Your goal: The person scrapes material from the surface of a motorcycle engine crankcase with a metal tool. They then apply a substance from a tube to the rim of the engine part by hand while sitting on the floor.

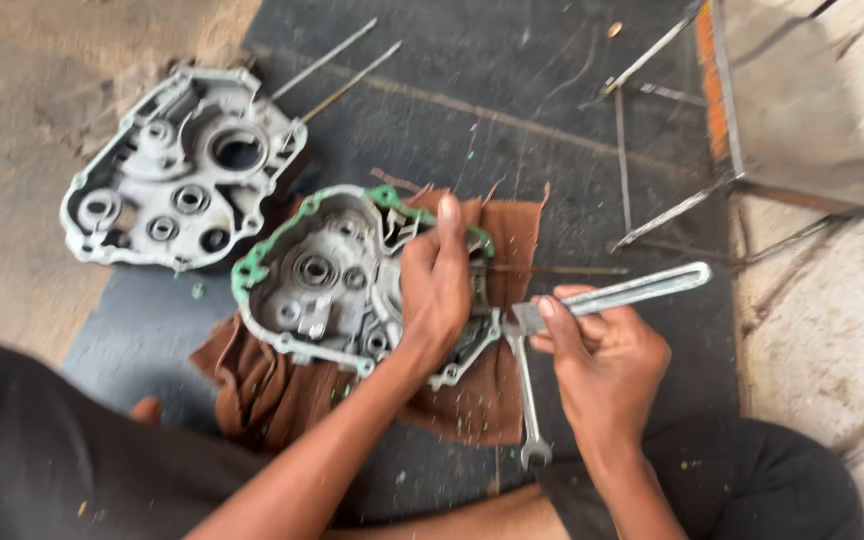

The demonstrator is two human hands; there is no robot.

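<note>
A grey metal engine case half [327, 280] with a green gasket along its rim lies on a brown cloth [262, 385]. My left hand [437, 285] presses down on its right side, fingers closed over the rim. Just right of the case, my right hand [602, 360] grips a flat metal scraper tool [632, 292], its end at the case's lower right edge. An open-ended spanner [530, 400] lies on the cloth below the scraper.
A second bare engine case half [177, 170] rests at the upper left on the dark mat [512, 100], with two long thin rods [337, 65] beside it. A metal stool frame [752, 130] stands at the upper right. Green gasket flakes litter the cloth.
</note>
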